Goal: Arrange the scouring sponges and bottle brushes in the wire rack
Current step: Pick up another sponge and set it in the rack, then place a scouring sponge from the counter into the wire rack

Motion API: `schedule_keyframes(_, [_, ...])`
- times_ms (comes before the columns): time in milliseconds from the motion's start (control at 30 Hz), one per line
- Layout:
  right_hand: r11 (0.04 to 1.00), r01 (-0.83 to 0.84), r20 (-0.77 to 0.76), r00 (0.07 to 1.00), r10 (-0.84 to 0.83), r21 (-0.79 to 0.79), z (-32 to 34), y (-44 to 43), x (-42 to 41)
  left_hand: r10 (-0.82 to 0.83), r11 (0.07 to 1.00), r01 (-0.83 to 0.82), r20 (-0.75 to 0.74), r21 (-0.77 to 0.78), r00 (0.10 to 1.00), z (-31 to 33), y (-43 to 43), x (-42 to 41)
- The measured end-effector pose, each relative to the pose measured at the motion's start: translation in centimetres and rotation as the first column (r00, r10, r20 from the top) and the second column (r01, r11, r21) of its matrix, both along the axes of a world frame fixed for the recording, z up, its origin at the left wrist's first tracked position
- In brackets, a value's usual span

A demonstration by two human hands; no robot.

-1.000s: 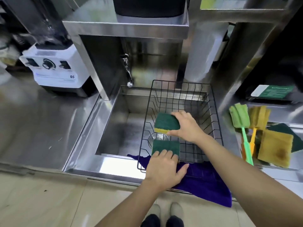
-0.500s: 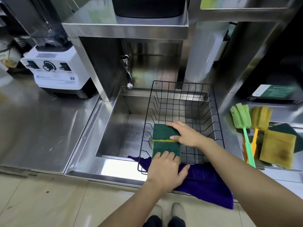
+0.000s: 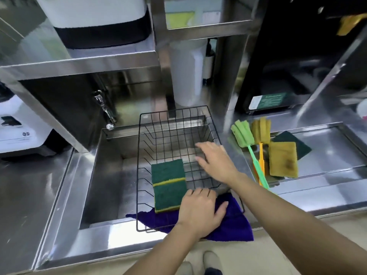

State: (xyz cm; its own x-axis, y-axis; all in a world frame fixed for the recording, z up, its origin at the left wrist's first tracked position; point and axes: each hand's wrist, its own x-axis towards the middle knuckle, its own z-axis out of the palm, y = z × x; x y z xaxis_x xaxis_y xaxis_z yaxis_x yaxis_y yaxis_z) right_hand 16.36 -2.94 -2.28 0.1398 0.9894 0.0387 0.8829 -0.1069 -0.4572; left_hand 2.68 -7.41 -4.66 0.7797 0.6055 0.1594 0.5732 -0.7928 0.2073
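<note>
Stainless steel surface (image 3: 29, 195) runs along a kitchen wall, with a recessed sink (image 3: 111, 175) set into it and a tap (image 3: 104, 110) above the sink's far left corner. A black wire rack (image 3: 174, 124) sits over the right part of the sink, its near edge resting on a purple cloth (image 3: 234, 225) draped over the front edge of the surface. Two green scouring sponges (image 3: 168, 183) lie flat in the rack's left half, end to end and touching, green side up with yellow edges showing. The left hand (image 3: 200, 211) rests palm down on the near rim of the rack, fingers loosely spread, fingertips beside the nearer sponge; it grips nothing. The right hand (image 3: 216, 159) hovers open over the right half of the rack, fingers extended, empty. To the right of the sink, on a drainer section of the surface, lie a green bottle brush (image 3: 243, 133) and an orange bottle brush (image 3: 261, 130) side by side, heads toward the wall. A worn yellow sponge (image 3: 283, 159) lies just beside them, partly over a dark green pad (image 3: 294, 141). A white appliance (image 3: 17, 132) stands at the far left.
</note>
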Motion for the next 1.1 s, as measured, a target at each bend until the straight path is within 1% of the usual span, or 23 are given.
schedule_keyframes(67, [0.984,0.146,0.036,0.988,-0.151,0.104,0.6,-1.1,2.2,-0.059,0.998,0.059,0.003,-0.010,0.998,0.2,-0.6,1.7])
schedule_keyframes(133, [0.934,0.312,0.069,0.942,-0.327,0.173,1.0,-2.5,4.5,-0.102,0.995,0.102,0.011,-0.020,0.995,0.3,-1.3,3.0])
schedule_keyframes(200, [0.845,0.498,0.047,0.855,-0.516,0.195,1.2,-4.0,6.7,-0.122,0.992,0.122,0.002,-0.013,0.992,0.0,-1.9,4.0])
schedule_keyframes(267, [0.722,0.662,0.016,0.735,-0.678,0.201,1.1,-5.5,8.7,-0.108,0.994,0.108,-0.004,-0.006,0.994,-0.3,-2.1,4.5])
schedule_keyframes(333, [0.583,0.800,-0.068,0.596,-0.800,0.142,0.4,-7.0,10.6,-0.087,0.996,0.087,0.004,0.010,0.996,-0.5,-2.0,4.6])
schedule_keyframes(433, [0.415,0.909,-0.172,0.402,-0.899,-0.041,-1.1,-8.9,12.6,-0.077,0.997,0.076,0.013,0.012,0.997,-0.6,-2.0,4.6])
schedule_keyframes(500, [0.350,0.924,-0.238,0.309,-0.921,-0.153,-2.0,-9.8,13.1,-0.072,0.997,0.072,0.017,0.011,0.997,-0.6,-2.0,4.6])
schedule_keyframes(567, [0.335,0.912,-0.299,0.259,-0.918,-0.237,-2.6,-10.0,13.1,-0.074,0.997,0.074,0.021,-0.001,0.997,-0.5,-2.0,4.5])
schedule_keyframes(633, [0.354,0.897,-0.333,0.259,-0.907,-0.266,-2.7,-9.8,12.7,-0.078,0.997,0.078,0.027,-0.008,0.997,-0.6,-2.0,4.6])
schedule_keyframes(667, [0.362,0.902,-0.347,0.270,-0.898,-0.236,-2.7,-9.6,12.6,-0.080,0.997,0.080,0.029,-0.013,0.996,-0.6,-2.0,4.6])
schedule_keyframes(733, [0.376,0.921,-0.401,0.308,-0.863,-0.102,-2.0,-9.2,12.1,-0.085,0.996,0.086,0.029,-0.021,0.996,-0.5,-2.0,4.6])
schedule_keyframes(800, [0.406,0.913,-0.472,0.370,-0.801,0.026,-0.6,-8.6,11.6,-0.092,0.995,0.092,0.019,-0.024,0.996,-0.5,-1.9,4.5])
schedule_keyframes(933, [0.523,0.836,-0.570,0.513,-0.642,0.164,2.3,-6.3,10.2,-0.106,0.994,0.106,-0.031,-0.016,0.994,-0.6,-1.4,3.7])
schedule_keyframes(1033, [0.632,0.748,-0.572,0.614,-0.544,0.202,3.7,-3.8,8.4,-0.098,0.995,0.096,-0.065,-0.041,0.993,-0.5,-0.9,2.4])
schedule_keyframes(1100, [0.700,0.679,-0.544,0.682,-0.488,0.223,4.3,-1.9,6.8,-0.085,0.994,0.079,-0.084,-0.071,0.993,-0.4,-0.5,1.3])
